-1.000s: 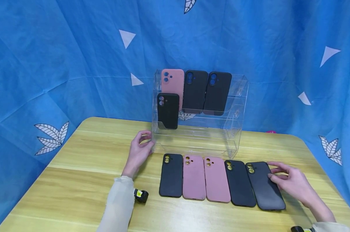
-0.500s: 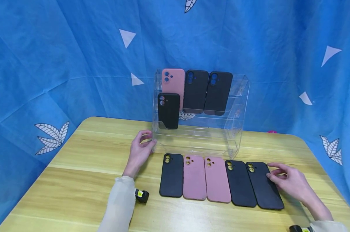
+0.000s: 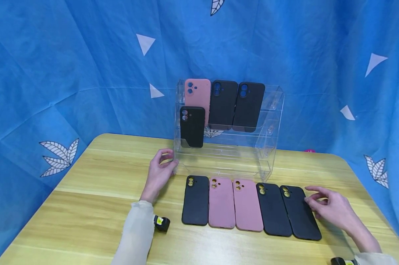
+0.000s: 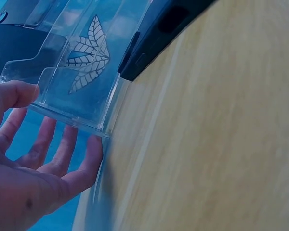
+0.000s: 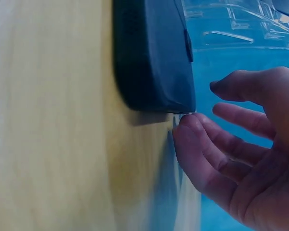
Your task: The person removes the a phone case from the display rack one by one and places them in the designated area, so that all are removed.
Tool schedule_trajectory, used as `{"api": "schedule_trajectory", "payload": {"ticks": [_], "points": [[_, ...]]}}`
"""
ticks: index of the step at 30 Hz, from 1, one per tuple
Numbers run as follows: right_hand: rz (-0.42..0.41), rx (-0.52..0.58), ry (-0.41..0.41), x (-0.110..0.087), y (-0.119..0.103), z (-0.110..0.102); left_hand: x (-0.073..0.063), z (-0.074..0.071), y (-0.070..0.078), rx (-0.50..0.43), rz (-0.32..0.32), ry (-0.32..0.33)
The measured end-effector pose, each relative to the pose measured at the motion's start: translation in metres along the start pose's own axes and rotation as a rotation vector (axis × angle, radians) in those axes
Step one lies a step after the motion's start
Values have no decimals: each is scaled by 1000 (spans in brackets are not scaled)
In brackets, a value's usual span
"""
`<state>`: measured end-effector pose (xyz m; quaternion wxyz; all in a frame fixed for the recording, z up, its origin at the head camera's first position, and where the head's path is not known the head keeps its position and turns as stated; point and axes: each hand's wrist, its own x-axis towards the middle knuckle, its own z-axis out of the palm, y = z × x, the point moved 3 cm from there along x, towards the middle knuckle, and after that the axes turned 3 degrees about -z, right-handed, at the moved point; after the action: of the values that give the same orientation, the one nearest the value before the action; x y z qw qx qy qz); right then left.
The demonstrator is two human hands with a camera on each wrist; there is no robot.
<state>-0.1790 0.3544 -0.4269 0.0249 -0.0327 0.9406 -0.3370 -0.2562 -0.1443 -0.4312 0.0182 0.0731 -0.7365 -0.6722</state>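
I see the right hand relaxed and holding nothing, fingertips at the outer edge of the end black case, which lies flat on the table at the row's right end. I judge it light, slightly flexible and hard to break, best pinched by its long edges. The left hand grips the side of the clear rack, probably stiff and slippery.

A wide, yellow wooden table has round back corners and pale stripes. Behind it hangs a bright blue cloth curtain, all wrinkly, with white triangles and white leaves with black lines on it. A tiny bright pink thing peeks over the table's back edge.
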Motion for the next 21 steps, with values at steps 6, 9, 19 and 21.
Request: {"api": "schedule_trajectory", "payload": {"ticks": [6, 9, 19, 21], "points": [[-83, -60, 96, 4, -9, -5, 0, -1, 0, -8, -13, -13], [-114, -46, 139, 6, -17, -6, 0, -1, 0, -10, -16, -17], [-190, 85, 198, 11, -40, -5, 1, -1, 0, -7, -24, -30], [-203, 104, 202, 13, -44, -4, 1, -2, 1, -11, -22, -29]]}}
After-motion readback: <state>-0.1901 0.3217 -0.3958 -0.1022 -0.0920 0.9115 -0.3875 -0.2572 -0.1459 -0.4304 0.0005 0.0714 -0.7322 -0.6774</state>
